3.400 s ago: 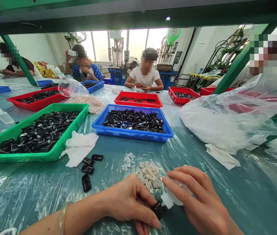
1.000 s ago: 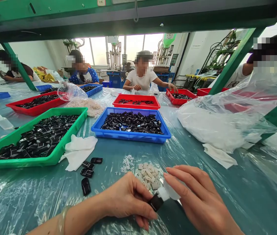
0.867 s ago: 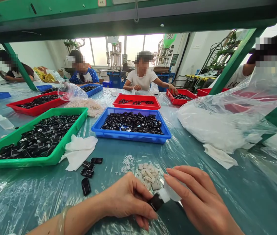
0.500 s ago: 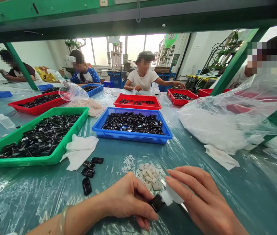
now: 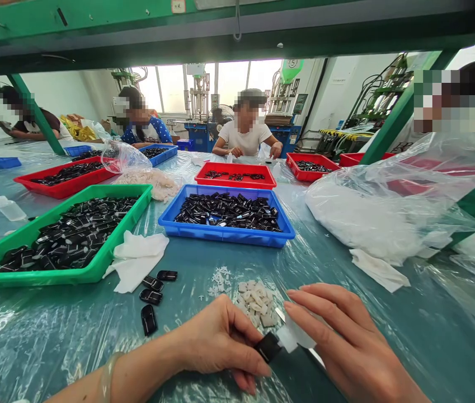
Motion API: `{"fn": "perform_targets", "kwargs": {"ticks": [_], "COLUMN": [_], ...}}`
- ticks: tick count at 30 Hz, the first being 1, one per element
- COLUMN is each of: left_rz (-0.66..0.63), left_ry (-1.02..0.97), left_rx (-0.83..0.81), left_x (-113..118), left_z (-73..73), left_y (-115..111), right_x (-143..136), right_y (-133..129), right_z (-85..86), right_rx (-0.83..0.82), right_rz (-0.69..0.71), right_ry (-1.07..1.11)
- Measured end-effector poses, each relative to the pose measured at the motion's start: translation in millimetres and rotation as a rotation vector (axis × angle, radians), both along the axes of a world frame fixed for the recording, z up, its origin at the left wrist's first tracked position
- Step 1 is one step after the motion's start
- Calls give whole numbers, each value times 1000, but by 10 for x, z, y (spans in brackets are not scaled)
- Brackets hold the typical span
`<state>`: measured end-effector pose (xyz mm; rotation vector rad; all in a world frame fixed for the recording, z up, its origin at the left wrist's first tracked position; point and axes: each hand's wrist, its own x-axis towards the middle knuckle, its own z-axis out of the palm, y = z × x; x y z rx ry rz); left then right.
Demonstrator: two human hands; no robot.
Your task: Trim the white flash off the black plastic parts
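Note:
My left hand (image 5: 220, 341) pinches a small black plastic part (image 5: 268, 347) between thumb and fingers, low in the middle of the view. Against the part's right end rests a soft-looking white piece (image 5: 290, 337), whose kind I cannot make out. My right hand (image 5: 350, 336) holds that white piece under its long, nearly straight fingers; its thumb is hidden. A thin shiny metal strip (image 5: 280, 314) shows beneath the white piece, partly covered by the right hand. Just behind lies a heap of off-white flat bits (image 5: 257, 302).
Loose black parts (image 5: 149, 320) lie left of my hands. Beyond stand a green tray (image 5: 94, 274), a blue tray (image 5: 229, 235) and a red tray (image 5: 235, 183) with black parts. White cloth (image 5: 140, 254) and a clear plastic bag (image 5: 371, 224) flank them. Several co-workers sit around.
My hands and the black part have hardly moved. Across the table, a co-worker's outstretched arm has come back from the red tray toward the body.

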<state>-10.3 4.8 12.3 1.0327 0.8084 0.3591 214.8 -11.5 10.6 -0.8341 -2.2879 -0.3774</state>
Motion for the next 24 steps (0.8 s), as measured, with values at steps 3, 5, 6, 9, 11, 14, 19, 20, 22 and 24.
{"fn": "perform_targets", "kwargs": {"ticks": [3, 5, 6, 9, 11, 14, 19, 20, 22, 24], "left_rz": [5, 7, 7, 2, -2, 1, 18, 33, 89, 168], "left_ry": [-3, -1, 2, 10, 9, 8, -17, -27, -42, -47], "left_rx": [-7, -4, 0, 9, 6, 5, 16, 25, 53, 80], "left_x": [5, 5, 4, 0, -2, -4, -3, -3, -5, -12], "left_z": [-1, -5, -6, -4, -1, -5, -24, -19, 4, 39], "left_y": [-3, -6, -8, -8, -3, 2, 5, 8, 20, 37], "right_x": [-5, -2, 1, 15, 20, 7, -54, -60, -53, -19], "right_y": [13, 17, 17, 11, 6, 7, 29, 36, 61, 106], "right_z": [-15, -17, -17, -17, -21, -18, 51, 64, 67, 32], "right_rx": [1, -4, -6, -11, -13, -13, 6, 9, -11, -104], "right_rz": [-3, 3, 6, 24, 31, 21, -29, -53, -124, -246], "right_ry": [15, 18, 17, 2, -9, 0, 46, 61, 116, 234]}}
